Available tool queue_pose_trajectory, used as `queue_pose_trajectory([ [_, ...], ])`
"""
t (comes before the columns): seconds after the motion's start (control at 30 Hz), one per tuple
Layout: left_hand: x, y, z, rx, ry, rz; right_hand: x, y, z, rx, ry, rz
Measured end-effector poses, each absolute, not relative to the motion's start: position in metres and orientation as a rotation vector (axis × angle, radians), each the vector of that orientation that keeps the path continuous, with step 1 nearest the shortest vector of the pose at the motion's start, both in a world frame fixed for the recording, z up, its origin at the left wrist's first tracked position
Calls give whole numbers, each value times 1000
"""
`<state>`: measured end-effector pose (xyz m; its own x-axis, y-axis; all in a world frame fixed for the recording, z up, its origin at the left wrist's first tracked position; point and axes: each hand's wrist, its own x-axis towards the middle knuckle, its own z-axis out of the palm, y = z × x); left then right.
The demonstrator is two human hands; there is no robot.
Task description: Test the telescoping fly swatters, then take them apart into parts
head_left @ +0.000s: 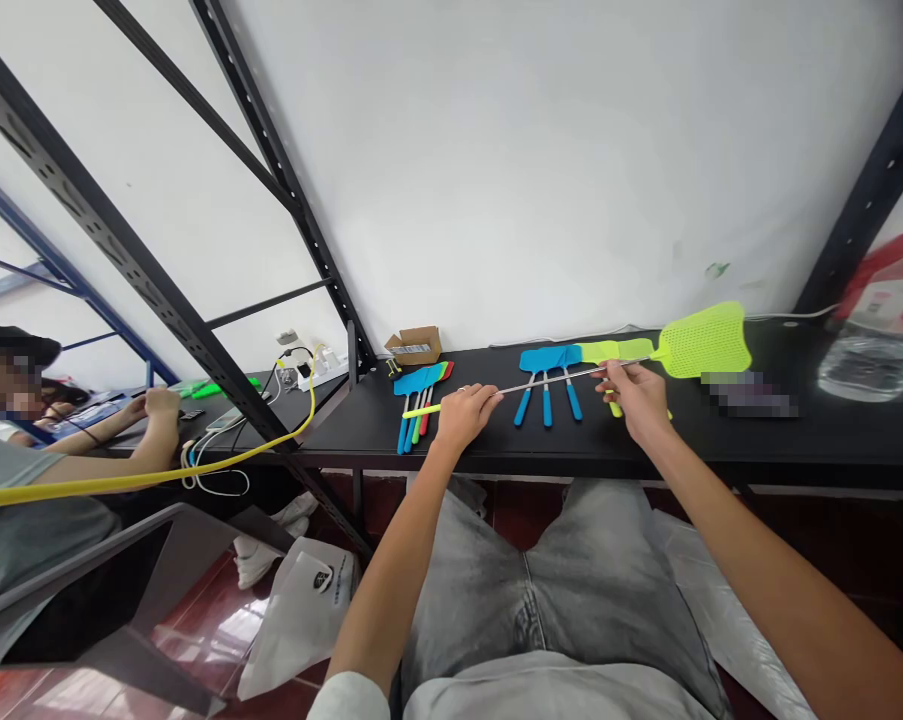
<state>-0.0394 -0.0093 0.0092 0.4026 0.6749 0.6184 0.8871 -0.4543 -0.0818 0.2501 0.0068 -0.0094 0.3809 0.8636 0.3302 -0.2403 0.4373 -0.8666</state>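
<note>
A yellow-green fly swatter (706, 340) with a long metal rod is stretched out level above the black table. My left hand (466, 415) is closed round its rod beside the yellow-green handle. Near the swatter's perforated head, my right hand (635, 398) pinches the rod. Behind the rod lie blue fly swatters (547, 358) with blue handles, side by side. Yellow-green fly swatters (601, 352) lie against them, partly hidden by my right hand. Left of my left hand is a fanned group of swatters (417, 380) in blue, green and red.
A small open cardboard box (413, 346) stands at the wall on the black table (496, 445). A blurred package (751, 395) and a clear plastic bag (871, 365) are at the right. A yellow cable (218, 465) crosses the left, where another person (38, 490) sits beyond the black rack post (151, 270).
</note>
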Motion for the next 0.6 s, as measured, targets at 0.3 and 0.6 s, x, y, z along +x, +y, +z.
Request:
queue_pose_trajectory([
  [0.3, -44, -4, 8, -2297, -1393, -650, 256, 8, -5, -843, -765, 825],
  [0.6, -47, -5, 7, -2293, -1331, -643, 257, -14, -7, -836, -727, 827],
])
